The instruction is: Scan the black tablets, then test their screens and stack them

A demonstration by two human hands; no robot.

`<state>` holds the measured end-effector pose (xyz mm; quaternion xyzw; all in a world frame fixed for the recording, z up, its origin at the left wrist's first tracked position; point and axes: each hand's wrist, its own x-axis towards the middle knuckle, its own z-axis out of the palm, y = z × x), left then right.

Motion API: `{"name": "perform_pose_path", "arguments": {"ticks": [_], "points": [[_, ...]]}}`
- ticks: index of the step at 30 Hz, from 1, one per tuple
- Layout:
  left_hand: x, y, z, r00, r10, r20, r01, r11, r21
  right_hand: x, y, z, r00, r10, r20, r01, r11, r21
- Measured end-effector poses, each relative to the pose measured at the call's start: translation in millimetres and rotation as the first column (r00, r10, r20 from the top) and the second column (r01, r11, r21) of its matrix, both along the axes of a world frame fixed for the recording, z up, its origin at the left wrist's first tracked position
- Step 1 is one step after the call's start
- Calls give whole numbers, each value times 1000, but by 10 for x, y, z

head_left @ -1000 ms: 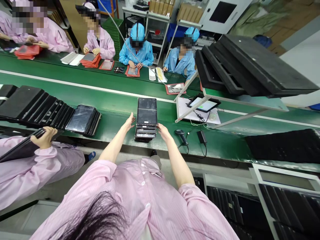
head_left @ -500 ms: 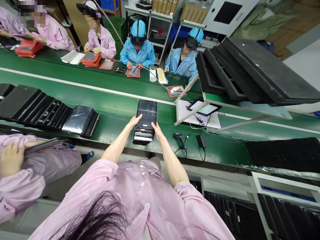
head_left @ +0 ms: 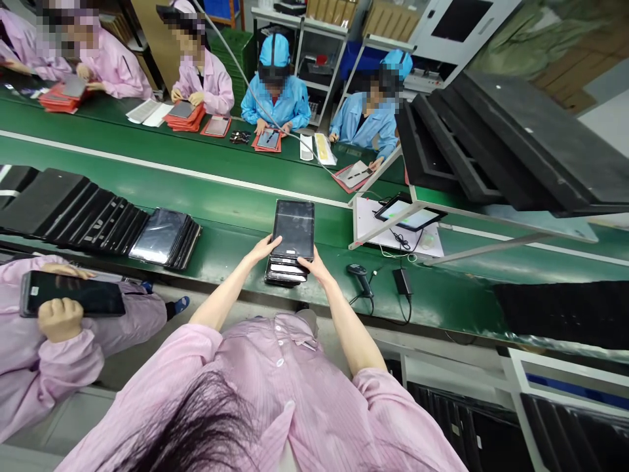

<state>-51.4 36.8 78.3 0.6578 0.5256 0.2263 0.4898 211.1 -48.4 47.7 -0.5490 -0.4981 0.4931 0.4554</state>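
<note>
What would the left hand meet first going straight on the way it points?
The top tablet: the left hand overlaps its left edge, apparently touching, so contact looks immediate. Whether it would also meet the stack beneath is unclear here.

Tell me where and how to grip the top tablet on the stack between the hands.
Best grip the top tablet by its two long edges, toward its near end, one hand from each side, thumbs on top. It is thin, flat and handleless, with the stack beneath, so opposite edges look surest. The left hand and right hand hold it about there.
</note>
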Motion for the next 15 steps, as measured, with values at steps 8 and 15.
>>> {"name": "perform_pose_path", "arguments": {"ticks": [8,15], "points": [[-206,-371,-202,995,-29,-94,32,999,33,-31,-130,-76,968,-63,243,62,998,12],[-167,-242,-177,989,-52,-138,64,995,81,-58,-72,-82,957,-77,279,65,997,50]]}}
